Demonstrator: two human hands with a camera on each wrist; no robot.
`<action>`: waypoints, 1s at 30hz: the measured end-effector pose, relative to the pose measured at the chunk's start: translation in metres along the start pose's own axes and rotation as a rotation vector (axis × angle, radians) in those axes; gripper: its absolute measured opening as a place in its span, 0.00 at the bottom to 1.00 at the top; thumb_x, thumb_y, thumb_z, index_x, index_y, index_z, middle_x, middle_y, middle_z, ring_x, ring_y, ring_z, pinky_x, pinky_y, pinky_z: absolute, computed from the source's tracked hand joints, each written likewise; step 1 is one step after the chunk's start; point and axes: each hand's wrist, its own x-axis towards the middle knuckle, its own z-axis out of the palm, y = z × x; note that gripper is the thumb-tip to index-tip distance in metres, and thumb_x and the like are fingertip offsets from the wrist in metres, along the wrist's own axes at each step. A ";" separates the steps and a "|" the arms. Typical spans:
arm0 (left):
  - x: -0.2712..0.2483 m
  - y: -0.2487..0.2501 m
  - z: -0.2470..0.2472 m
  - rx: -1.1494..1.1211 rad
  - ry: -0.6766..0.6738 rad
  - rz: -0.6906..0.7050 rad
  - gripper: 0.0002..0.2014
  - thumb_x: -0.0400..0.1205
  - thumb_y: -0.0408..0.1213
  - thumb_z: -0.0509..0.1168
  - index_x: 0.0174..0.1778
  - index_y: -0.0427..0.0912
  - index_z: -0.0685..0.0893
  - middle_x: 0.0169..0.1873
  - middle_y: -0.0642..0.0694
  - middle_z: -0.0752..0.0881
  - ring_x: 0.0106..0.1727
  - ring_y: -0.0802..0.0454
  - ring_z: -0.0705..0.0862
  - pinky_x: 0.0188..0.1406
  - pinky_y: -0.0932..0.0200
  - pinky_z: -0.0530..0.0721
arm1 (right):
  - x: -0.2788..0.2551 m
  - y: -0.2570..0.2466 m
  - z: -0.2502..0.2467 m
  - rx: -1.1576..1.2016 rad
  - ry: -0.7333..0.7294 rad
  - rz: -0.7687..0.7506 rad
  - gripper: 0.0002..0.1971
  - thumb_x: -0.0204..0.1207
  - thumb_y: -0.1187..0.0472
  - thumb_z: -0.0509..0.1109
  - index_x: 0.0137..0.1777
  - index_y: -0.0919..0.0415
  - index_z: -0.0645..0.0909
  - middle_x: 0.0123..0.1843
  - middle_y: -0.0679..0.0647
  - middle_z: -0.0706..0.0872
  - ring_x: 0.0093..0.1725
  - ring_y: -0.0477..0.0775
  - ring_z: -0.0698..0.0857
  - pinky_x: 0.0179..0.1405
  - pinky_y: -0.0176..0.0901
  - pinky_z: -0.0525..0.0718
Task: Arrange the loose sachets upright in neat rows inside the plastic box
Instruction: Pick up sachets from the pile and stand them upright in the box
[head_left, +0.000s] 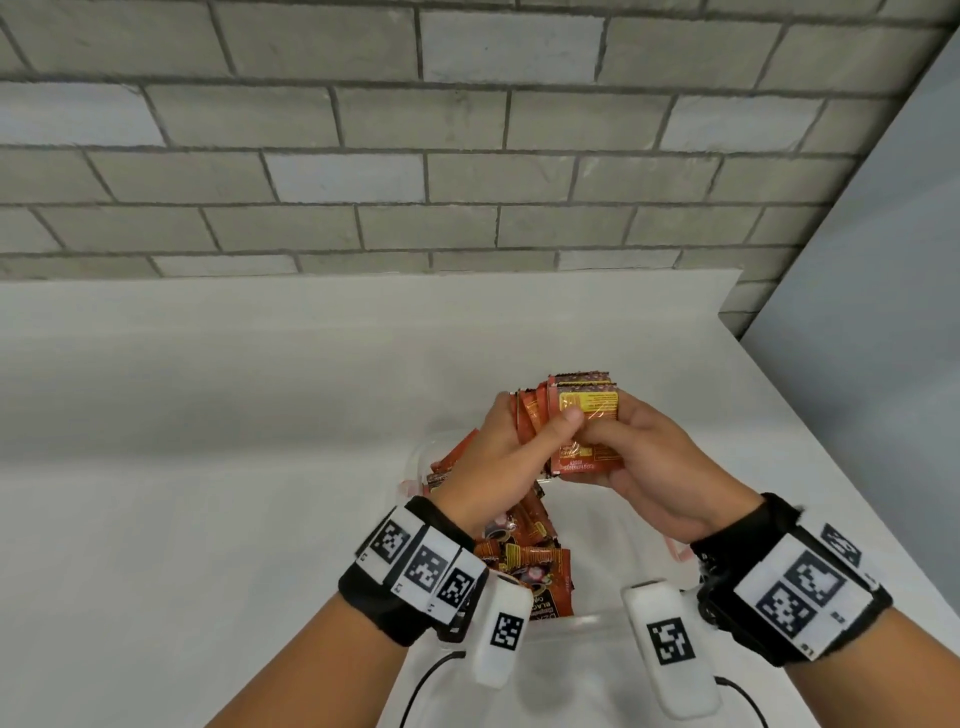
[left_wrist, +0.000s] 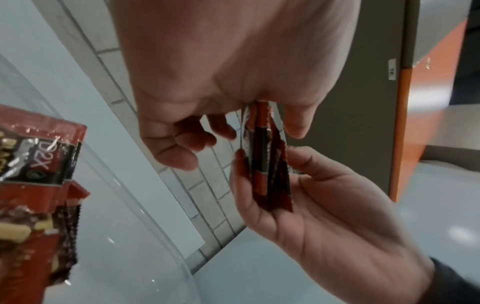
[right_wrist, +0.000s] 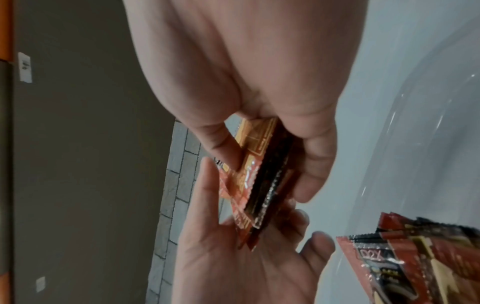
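Note:
A stack of several red and orange sachets (head_left: 587, 415) is held upright above the clear plastic box (head_left: 422, 460). My left hand (head_left: 535, 423) grips the stack from the left, its thumb across the front. My right hand (head_left: 618, 444) grips it from the right and below. In the left wrist view the stack (left_wrist: 262, 156) sits edge-on between the left thumb and fingers (left_wrist: 179, 148), with the right hand's palm (left_wrist: 324, 205) under it. The right wrist view shows the same stack (right_wrist: 265, 174) pinched in the right hand. Loose sachets (head_left: 524, 561) lie jumbled in the box below my wrists.
The box stands on a white counter (head_left: 208, 415) that ends at a grey brick wall (head_left: 467, 156). The counter's right edge (head_left: 810, 431) runs diagonally beside a pale wall. Wrist camera cables (head_left: 431, 675) hang near the box's front rim.

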 end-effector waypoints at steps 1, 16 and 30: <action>0.001 -0.002 -0.002 -0.076 0.020 -0.045 0.14 0.81 0.51 0.66 0.60 0.52 0.78 0.53 0.58 0.88 0.57 0.58 0.86 0.56 0.63 0.83 | 0.000 0.000 0.000 0.048 -0.006 -0.006 0.15 0.81 0.69 0.61 0.64 0.56 0.80 0.57 0.55 0.89 0.55 0.54 0.87 0.55 0.49 0.86; 0.003 -0.004 0.004 -0.611 -0.053 -0.324 0.13 0.79 0.26 0.57 0.33 0.37 0.84 0.28 0.42 0.83 0.29 0.51 0.83 0.28 0.61 0.81 | -0.020 -0.013 0.009 -1.105 -0.130 -0.415 0.57 0.61 0.41 0.80 0.79 0.36 0.40 0.82 0.36 0.46 0.77 0.31 0.44 0.77 0.36 0.45; -0.004 0.001 0.010 -0.724 -0.103 -0.289 0.09 0.72 0.36 0.63 0.31 0.42 0.89 0.29 0.45 0.85 0.33 0.53 0.85 0.34 0.62 0.82 | -0.018 -0.015 0.014 -1.305 -0.097 -0.378 0.56 0.65 0.44 0.79 0.84 0.50 0.44 0.75 0.47 0.71 0.71 0.48 0.73 0.71 0.43 0.70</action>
